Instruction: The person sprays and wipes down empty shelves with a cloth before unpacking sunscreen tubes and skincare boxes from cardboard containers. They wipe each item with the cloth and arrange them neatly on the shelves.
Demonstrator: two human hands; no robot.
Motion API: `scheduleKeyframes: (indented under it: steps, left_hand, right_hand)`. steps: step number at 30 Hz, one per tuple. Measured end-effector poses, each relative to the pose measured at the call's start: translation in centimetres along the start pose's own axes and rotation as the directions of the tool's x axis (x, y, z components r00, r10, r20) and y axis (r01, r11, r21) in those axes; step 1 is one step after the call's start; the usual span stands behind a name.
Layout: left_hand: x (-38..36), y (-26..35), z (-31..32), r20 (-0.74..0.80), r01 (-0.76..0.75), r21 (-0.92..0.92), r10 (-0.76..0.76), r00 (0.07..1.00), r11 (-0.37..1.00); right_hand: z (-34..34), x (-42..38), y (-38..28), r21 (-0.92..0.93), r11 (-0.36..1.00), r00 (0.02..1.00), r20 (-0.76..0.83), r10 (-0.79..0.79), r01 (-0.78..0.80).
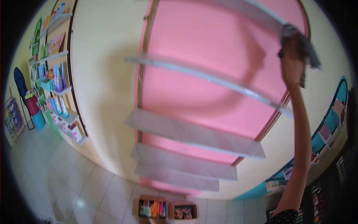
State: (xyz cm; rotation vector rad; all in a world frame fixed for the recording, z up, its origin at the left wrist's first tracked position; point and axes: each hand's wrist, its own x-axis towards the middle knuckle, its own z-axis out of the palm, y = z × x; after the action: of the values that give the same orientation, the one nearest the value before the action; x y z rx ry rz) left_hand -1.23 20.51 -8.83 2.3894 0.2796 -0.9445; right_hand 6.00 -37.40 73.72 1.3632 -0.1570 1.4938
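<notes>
My right hand (292, 69) is raised high at the right, its fingers closed on a dark grey cloth (310, 50) that hangs down past the wrist. The cloth overlaps the right end of the top shelf (257, 14), a pale board on a pink wall panel (209, 41). Below the hand runs a second shelf (209, 76), thin and whitish, with nothing standing on it. Motion blurs the hand and the cloth slightly. My left hand is out of view.
Three lower marbled shelves, one of them a wide board (197, 134), jut out beneath. On the floor stand two cardboard boxes, one with colourful packets (153, 209) and another box (197, 211) beside it. Stocked shelves (56, 56) line the left wall; a teal display (328, 119) stands right.
</notes>
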Motion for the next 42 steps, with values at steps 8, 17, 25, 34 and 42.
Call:
scheduleKeyframes:
  steps: [8,17,25,34,42]
  left_hand:
    - [-7.0,2.2,-2.9,-0.075,-0.029,0.025,0.031,0.997,0.999]
    - [-9.9,1.4,-2.4,0.055,-0.033,0.017,0.032,0.998,0.999]
    - [-11.6,1.6,-3.3,0.0,-0.014,-0.077,0.014,1.0,0.997]
    - [-12.1,-2.2,-1.6,0.042,0.155,-0.152,-0.15,0.988,0.976]
    - [-11.1,-2.4,-1.9,0.047,0.164,-0.263,-0.157,0.986,0.951]
  right_hand:
    - [-17.4,-19.9,0.7,0.532,0.682,0.822,0.048,0.567,-0.502]
    - [-30.6,-52.9,-15.7,-0.015,-0.972,-0.661,0.731,-0.17,0.232]
    - [-22.4,-47.6,-22.8,0.01,-0.966,-0.584,0.798,-0.148,0.259]
    - [-23.6,-41.5,-38.8,-0.406,-0.811,-0.23,0.817,-0.529,0.422]
    - [-25.5,-26.5,-51.2,-0.573,-0.435,0.104,0.679,-0.727,0.694]
